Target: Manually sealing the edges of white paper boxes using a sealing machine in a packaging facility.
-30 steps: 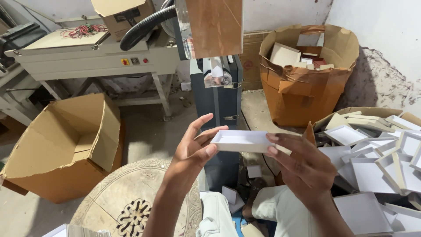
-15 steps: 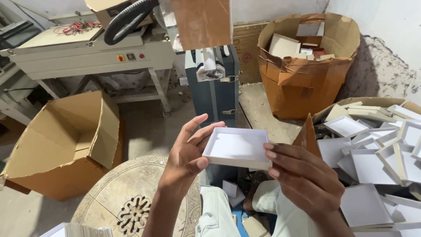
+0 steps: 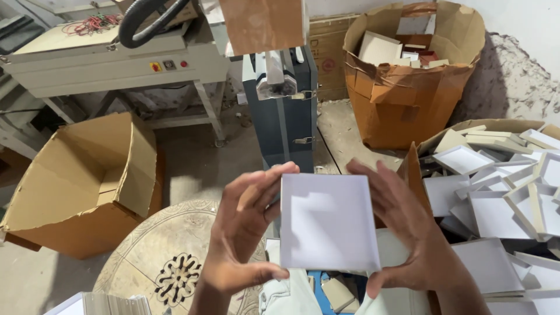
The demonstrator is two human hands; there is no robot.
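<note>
The white shallow box tray [image 3: 328, 221] is square with low raised walls. Its open side faces the camera, it is tilted almost upright, slightly toward 5 o'clock from the picture's centre.

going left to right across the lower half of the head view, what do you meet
open cardboard box → left hand → white shallow box → right hand → pile of white box trays

Two bare hands noted: left hand [image 3: 242, 233], right hand [image 3: 408, 227]. No gloves, rings or wristwear seen. Forearms uncovered to frame edge; no sleeves visible. Light-coloured garment at lap.
</note>
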